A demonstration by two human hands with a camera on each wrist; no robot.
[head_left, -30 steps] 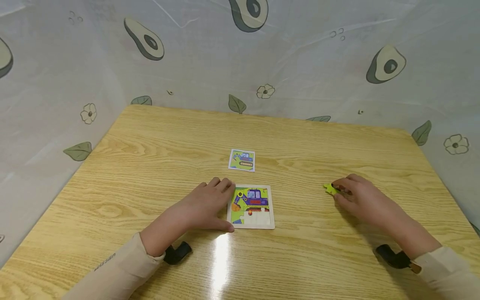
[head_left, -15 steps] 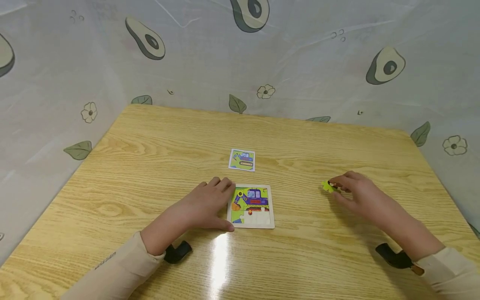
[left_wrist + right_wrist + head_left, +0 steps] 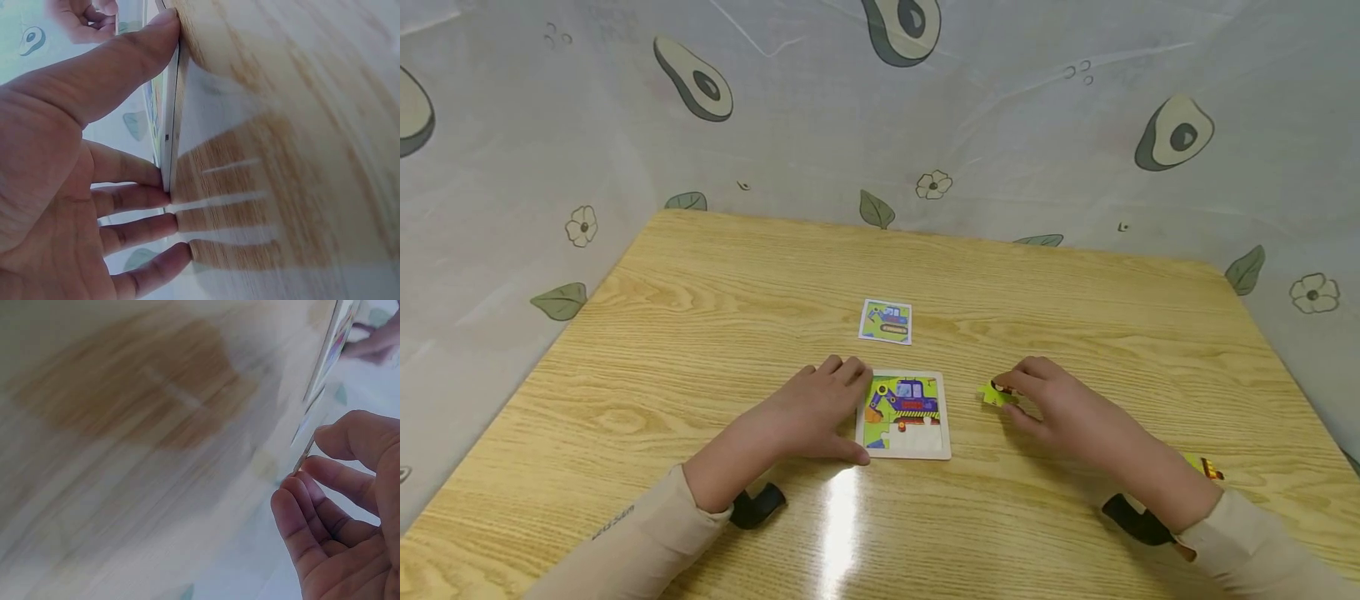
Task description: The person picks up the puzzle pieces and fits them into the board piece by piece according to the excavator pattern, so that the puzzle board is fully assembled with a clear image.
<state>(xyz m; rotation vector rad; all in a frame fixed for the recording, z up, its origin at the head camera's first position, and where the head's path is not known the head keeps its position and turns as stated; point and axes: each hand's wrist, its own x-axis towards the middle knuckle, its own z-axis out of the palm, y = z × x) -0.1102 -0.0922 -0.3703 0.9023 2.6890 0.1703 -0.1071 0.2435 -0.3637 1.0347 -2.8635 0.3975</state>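
A square jigsaw puzzle tray (image 3: pixel 945 417) with a purple digger picture lies on the table, its lower right showing bare pale backing. My left hand (image 3: pixel 808 417) rests at the tray's left side, fingers fairly straight. In the left wrist view, the thumb and fingertips (image 3: pixel 164 17) touch the edge of the tray (image 3: pixel 167 119). To the tray's right, my right hand (image 3: pixel 1060 408) pinches a yellow-green puzzle piece (image 3: pixel 994 395) between thumb and fingers. That puzzle piece (image 3: pixel 304 456) appears edge-on in the right wrist view, off the table.
A small card (image 3: pixel 885 322) with the digger picture lies behind the tray. Another puzzle piece (image 3: pixel 1210 469), yellow-green and red, lies by my right forearm, partly hidden. Wood-grain table (image 3: pixel 737 283) runs back to a hanging cloth (image 3: pixel 812 125) with avocado prints.
My right hand has lifted the puzzle piece and carried it left towards the tray. Another piece now shows beside the right forearm. The left hand stays in place.
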